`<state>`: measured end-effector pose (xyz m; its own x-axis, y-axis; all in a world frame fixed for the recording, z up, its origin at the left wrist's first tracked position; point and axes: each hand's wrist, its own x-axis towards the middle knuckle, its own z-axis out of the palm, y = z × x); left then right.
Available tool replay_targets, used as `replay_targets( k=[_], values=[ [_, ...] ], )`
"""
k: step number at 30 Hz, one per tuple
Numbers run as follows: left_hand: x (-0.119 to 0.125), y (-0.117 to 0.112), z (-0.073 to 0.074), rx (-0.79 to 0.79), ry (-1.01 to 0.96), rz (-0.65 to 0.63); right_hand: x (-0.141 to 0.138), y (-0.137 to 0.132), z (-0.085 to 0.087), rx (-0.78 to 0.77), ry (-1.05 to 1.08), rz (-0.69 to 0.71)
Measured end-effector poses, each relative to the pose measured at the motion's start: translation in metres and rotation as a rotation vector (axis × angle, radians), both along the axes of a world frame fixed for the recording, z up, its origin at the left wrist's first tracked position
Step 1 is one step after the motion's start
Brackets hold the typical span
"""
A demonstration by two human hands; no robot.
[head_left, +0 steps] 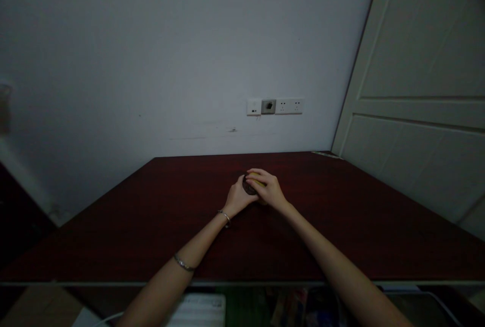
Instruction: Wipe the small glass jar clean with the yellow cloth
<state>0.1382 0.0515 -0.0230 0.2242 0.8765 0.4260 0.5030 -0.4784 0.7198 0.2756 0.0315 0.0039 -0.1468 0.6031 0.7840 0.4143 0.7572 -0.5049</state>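
Observation:
Over the middle of the dark red table (182, 185), my two hands meet around a small round thing. My left hand (238, 196) is closed around the side of a dark round object (249, 186), whose kind I cannot make out. My right hand (271, 189) curls over its upper right side, fingers closed on a small yellow piece (258, 179). Fingers cover most of both, so whether the yellow piece is joined to the dark object cannot be seen. A bracelet (225, 217) circles my left wrist, and a second band (184, 263) sits on the forearm.
A pale wall with a row of sockets (275, 106) rises behind the table. To the right stands a panelled door (420, 79). Below the table's front edge (257, 283), a white object (202, 309) and several other items lie partly hidden.

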Motion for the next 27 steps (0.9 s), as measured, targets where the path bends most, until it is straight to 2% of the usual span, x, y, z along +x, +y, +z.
replay_targets(
  k=[4, 10, 15, 20, 22, 27],
  values=[
    [0.000, 0.000, 0.003, -0.029, -0.028, 0.017, 0.001, -0.004, 0.001, 0.099, -0.115, 0.084],
    [0.004, -0.002, 0.006, -0.004, -0.175, -0.098, 0.004, 0.005, 0.001, -0.031, 0.181, 0.025],
    [0.005, 0.002, 0.004, -0.037, -0.327, -0.222, 0.013, 0.008, 0.005, -0.093, 0.212, 0.187],
    [0.007, 0.008, 0.000, -0.138, -0.483, -0.272, 0.015, 0.004, 0.008, -0.116, 0.143, 0.305],
    [0.007, 0.008, 0.000, -0.158, -0.500, -0.278, 0.016, 0.005, 0.008, -0.138, 0.156, 0.290],
    [0.007, 0.001, 0.005, -0.180, -0.514, -0.317, 0.021, 0.015, 0.005, -0.234, 0.336, 0.233]
  ],
)
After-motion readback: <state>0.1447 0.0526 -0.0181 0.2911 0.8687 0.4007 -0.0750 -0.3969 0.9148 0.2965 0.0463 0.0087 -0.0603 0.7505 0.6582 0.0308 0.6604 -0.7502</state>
